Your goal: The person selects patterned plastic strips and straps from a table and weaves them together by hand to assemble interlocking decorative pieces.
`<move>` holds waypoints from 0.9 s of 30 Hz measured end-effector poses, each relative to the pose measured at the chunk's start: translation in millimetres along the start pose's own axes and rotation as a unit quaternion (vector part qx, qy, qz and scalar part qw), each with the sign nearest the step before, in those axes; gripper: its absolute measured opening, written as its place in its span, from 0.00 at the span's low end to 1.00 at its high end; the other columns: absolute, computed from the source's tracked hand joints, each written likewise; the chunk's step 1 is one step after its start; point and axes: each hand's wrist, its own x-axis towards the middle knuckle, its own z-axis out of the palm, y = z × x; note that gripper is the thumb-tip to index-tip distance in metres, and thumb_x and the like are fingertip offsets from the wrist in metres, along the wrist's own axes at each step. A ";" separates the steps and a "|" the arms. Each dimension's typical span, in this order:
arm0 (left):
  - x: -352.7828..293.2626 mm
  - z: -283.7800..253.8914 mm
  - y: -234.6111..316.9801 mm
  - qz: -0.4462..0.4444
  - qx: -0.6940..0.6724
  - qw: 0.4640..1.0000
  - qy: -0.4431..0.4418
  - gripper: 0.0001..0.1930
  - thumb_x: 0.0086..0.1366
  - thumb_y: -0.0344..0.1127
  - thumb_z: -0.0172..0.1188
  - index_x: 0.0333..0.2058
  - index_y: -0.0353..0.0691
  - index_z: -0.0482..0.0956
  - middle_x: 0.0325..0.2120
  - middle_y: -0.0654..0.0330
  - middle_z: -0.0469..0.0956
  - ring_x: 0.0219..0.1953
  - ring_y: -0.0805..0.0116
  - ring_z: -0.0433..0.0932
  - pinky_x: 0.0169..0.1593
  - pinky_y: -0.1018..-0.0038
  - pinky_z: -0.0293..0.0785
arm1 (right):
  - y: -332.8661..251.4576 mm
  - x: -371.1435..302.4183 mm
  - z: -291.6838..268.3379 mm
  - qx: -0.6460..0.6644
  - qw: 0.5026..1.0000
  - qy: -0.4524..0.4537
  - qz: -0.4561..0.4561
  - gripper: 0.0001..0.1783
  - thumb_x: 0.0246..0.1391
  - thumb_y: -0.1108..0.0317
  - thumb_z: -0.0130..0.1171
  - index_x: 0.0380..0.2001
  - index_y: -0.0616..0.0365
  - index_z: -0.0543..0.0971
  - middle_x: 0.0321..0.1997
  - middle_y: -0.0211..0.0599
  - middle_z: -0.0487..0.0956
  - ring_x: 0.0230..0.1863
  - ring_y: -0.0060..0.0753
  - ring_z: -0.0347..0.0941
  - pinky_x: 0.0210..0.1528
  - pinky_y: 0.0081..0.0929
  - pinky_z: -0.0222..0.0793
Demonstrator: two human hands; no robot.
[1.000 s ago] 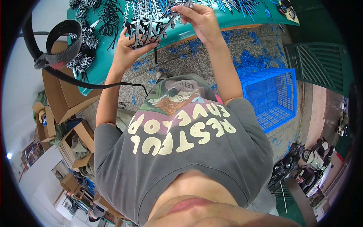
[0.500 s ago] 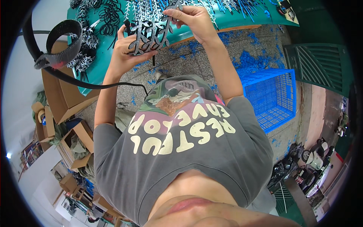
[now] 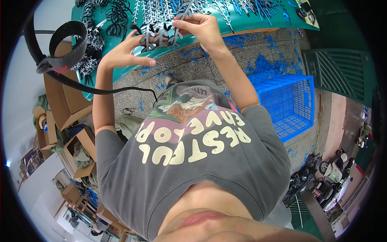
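Observation:
My right hand (image 3: pixel 203 32) pinches a grey braided leaf trim (image 3: pixel 185 14) between thumb and fingers at the table's near edge. Small leaves stick out from both sides of its strip. Lengths of the same trim hang down over my left hand (image 3: pixel 125 50), partly covering its fingers. The left thumb stretches out away from the trim, and the fingers are spread; their tips are partly hidden behind the leaves. A green-topped table (image 3: pixel 246 23) lies under both hands.
Many silver-grey leaf strips (image 3: pixel 151 10) and blue strands (image 3: pixel 262 10) cover the table's far part. Bundled black cords (image 3: pixel 117 24) lie to the left. A blue plastic crate (image 3: pixel 288 107) stands on the floor at right, beside blue scraps (image 3: pixel 264 66). Cardboard boxes (image 3: pixel 66 101) stand at left.
My left hand has loosened from the trim, its thumb swinging out and the wrist shifting left. My right hand has come slightly nearer, still pinching the trim.

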 end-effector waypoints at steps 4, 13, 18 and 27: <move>17.5 20.5 0.3 -0.126 -0.212 0.968 0.041 0.23 0.45 0.45 0.67 0.39 0.39 0.78 0.35 0.60 0.76 0.46 0.69 0.69 0.54 0.70 0.57 | 14.7 -4.9 16.5 -0.017 0.997 0.059 -0.053 0.10 0.42 0.71 0.65 0.28 0.66 0.80 0.25 0.36 0.79 0.24 0.19 0.74 0.28 0.16 0.71; 23.0 53.7 2.7 -0.073 -0.234 0.943 0.224 0.10 0.46 0.39 0.68 0.28 0.44 0.83 0.28 0.67 0.80 0.38 0.75 0.72 0.57 0.69 0.53 | 24.4 -6.0 5.4 -0.417 0.837 0.139 -0.326 0.19 0.42 0.55 0.64 0.27 0.61 0.80 0.15 0.21 0.67 0.20 0.15 0.63 0.20 0.21 0.60; 17.5 53.8 3.8 -0.044 -0.173 0.961 0.209 0.09 0.46 0.39 0.67 0.27 0.44 0.83 0.28 0.68 0.80 0.38 0.76 0.72 0.61 0.64 0.45 | 9.4 -2.4 -3.6 0.042 0.998 0.002 -0.040 0.16 0.48 0.58 0.60 0.30 0.62 0.80 0.19 0.22 0.67 0.19 0.13 0.60 0.20 0.15 0.54; 16.0 49.7 12.8 -0.006 -0.114 0.968 0.223 0.09 0.44 0.39 0.68 0.24 0.44 0.82 0.24 0.68 0.80 0.31 0.78 0.74 0.62 0.62 0.43 | -11.5 -3.7 -6.6 -0.057 0.979 0.017 -0.194 0.09 0.42 0.68 0.65 0.27 0.63 0.81 0.19 0.22 0.68 0.20 0.10 0.58 0.18 0.13 0.49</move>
